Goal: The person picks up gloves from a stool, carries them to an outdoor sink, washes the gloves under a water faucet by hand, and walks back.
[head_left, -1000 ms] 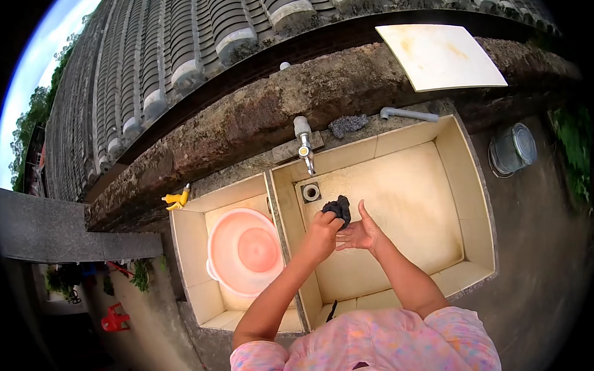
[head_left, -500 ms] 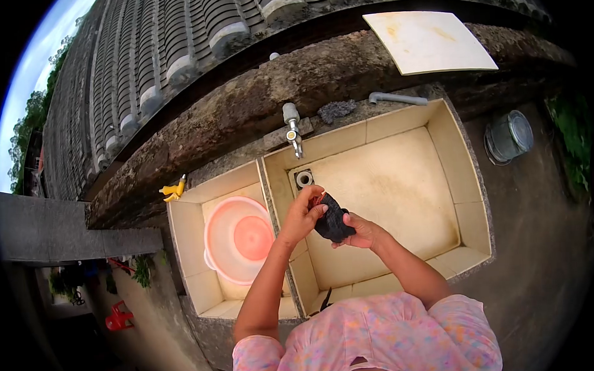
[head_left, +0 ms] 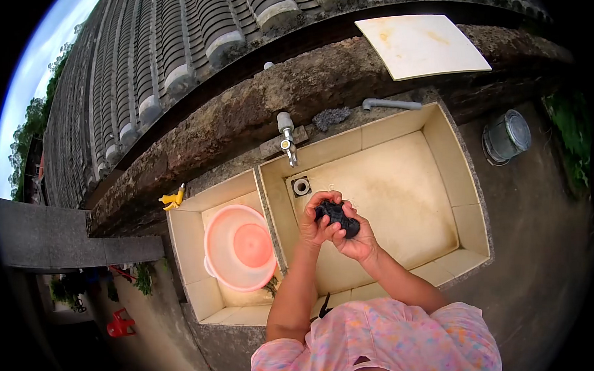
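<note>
I see left hand (head_left: 318, 224) and right hand (head_left: 356, 242) both clenched round the dark cloth (head_left: 337, 217), balled between the fingers | held over the sink (head_left: 439, 148), tap (head_left: 286, 141) beyond fingertips | wringing looks underway, cloth not set down yet

Single head-worn view, wide fisheye, looking steeply down from above the near edge of the tiled sink (head_left: 439, 138). It faces the stone wall (head_left: 242, 122) behind the far edge. Hands sit close, centre frame.
</note>
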Action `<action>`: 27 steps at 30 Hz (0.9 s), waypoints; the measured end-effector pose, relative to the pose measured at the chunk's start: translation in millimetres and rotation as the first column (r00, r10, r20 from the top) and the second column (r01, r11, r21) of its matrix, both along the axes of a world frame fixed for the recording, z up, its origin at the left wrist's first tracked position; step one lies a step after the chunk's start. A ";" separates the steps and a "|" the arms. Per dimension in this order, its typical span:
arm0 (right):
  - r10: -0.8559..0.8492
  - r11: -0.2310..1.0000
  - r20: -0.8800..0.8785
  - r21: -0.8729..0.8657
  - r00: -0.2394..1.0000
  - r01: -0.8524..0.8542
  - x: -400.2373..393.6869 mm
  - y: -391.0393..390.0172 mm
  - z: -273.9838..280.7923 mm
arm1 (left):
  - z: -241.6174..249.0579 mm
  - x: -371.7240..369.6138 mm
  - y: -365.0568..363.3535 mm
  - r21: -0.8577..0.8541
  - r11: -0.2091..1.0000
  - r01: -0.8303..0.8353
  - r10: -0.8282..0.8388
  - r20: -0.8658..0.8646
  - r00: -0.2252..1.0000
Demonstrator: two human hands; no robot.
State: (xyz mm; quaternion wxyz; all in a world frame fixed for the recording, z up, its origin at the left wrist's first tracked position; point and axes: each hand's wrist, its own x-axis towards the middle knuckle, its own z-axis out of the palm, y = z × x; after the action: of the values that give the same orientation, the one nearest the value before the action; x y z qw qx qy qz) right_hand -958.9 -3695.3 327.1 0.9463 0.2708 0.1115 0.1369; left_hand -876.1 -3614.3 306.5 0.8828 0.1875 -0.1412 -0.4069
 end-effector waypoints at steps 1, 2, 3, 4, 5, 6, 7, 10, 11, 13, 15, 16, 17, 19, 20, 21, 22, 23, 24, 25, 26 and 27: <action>-0.001 1.000 0.000 0.000 1.000 0.001 -0.6 -1.8 1.9 | -3.4 9.5 5.2 0.113 0.992 0.049 -0.067 0.164 0.984; 0.084 0.994 0.057 -0.072 0.995 -0.080 -1.1 -3.7 4.4 | 25.3 7.7 1.4 0.248 0.969 -0.019 -0.006 0.101 0.995; 0.173 0.977 0.109 -0.148 0.979 -0.156 -1.4 -5.9 7.6 | 29.9 12.7 3.7 0.251 0.968 -0.017 -0.009 0.102 0.995; 0.223 0.938 0.075 -0.288 0.972 -0.193 -1.4 -9.7 13.0 | 32.9 17.5 6.9 0.459 0.888 -0.039 -0.072 0.222 0.972; 0.223 0.939 0.075 -0.284 0.972 -0.193 -0.7 -11.4 13.7 | 39.5 19.5 6.9 0.640 0.764 -0.088 -0.160 0.320 0.934; 0.283 0.883 0.018 -0.396 0.959 -0.254 -0.1 -12.5 14.0 | 47.3 14.8 1.4 0.721 0.678 -0.146 -0.116 0.301 0.947; 0.336 0.809 -0.046 -0.498 0.941 -0.313 1.0 -13.2 14.8 | 53.2 13.5 -1.3 0.722 0.676 -0.147 -0.116 0.301 0.947; 0.436 0.489 -0.112 -0.803 0.893 -0.340 4.1 -15.5 28.4 | 59.5 13.7 -7.2 0.836 0.491 -0.244 -0.212 0.386 0.898; 0.439 0.489 -0.114 -0.802 0.891 -0.343 4.8 -13.5 32.5 | 59.3 14.0 -9.4 0.851 0.463 -0.248 -0.229 0.386 0.894; 0.327 0.102 -0.244 -0.951 0.913 -0.291 7.0 -7.4 38.5 | 53.9 13.2 -11.7 0.866 0.434 -0.250 -0.246 0.381 0.891; 0.210 -0.005 -0.223 -0.974 0.952 -0.227 8.0 2.2 22.6 | 34.5 14.3 -11.5 0.872 0.343 -0.349 -0.278 0.449 0.849; 0.092 -0.118 -0.181 -0.978 0.979 -0.169 8.1 8.6 9.4 | 22.7 13.4 -11.4 0.873 0.342 -0.349 -0.277 0.448 0.850; 0.094 -0.117 -0.181 -0.979 0.979 -0.170 7.2 15.6 -9.2 | 9.0 10.9 -10.9 0.888 0.291 -0.356 -0.252 0.430 0.867; -0.065 -0.512 -0.206 -0.833 0.976 -0.210 1.7 27.9 -45.3 | -7.5 4.5 -8.5 0.902 0.239 -0.360 -0.229 0.412 0.882; -0.066 -0.512 -0.208 -0.832 0.976 -0.212 -2.5 30.1 -49.7 | -12.3 -0.2 -6.5 0.902 0.146 -0.406 -0.291 0.431 0.854; -0.039 -0.556 -0.259 -0.797 0.965 -0.236 -6.1 31.5 -52.8 | -18.9 -4.5 -4.1 0.890 0.055 -0.453 -0.355 0.441 0.824; -0.014 -0.599 -0.311 -0.758 0.950 -0.257 -10.0 33.1 -56.5 | -32.2 -7.9 0.0 0.900 0.052 -0.432 -0.356 0.421 0.835; -0.014 -0.600 -0.314 -0.757 0.949 -0.259 -14.6 35.3 -62.7 | -37.2 -13.1 1.9 0.902 0.053 -0.429 -0.355 0.419 0.836; 0.007 -0.619 -0.328 -0.743 0.945 -0.254 -18.6 37.8 -70.0 | -42.1 -18.1 3.6 0.903 0.025 -0.429 -0.354 0.409 0.841; 0.027 -0.638 -0.343 -0.729 0.939 -0.248 -21.7 40.5 -76.1 | -46.6 -21.9 5.7 0.904 -0.003 -0.428 -0.354 0.399 0.846; 0.028 -0.638 -0.345 -0.729 0.938 -0.249 -24.1 43.2 -79.2 | -50.0 -24.2 7.5 0.913 -0.010 -0.407 -0.349 0.378 0.858; 0.030 -0.630 -0.334 -0.738 0.942 -0.241 -26.2 45.2 -81.9 | -53.1 -26.1 9.0 0.914 -0.009 -0.405 -0.349 0.376 0.858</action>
State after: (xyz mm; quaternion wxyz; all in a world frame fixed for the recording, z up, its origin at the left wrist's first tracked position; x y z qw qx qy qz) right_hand -985.1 -3650.1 245.2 0.6154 -0.7351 0.2685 0.0940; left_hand -902.2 -3605.3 253.4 0.4136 0.8601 -0.0333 -0.2969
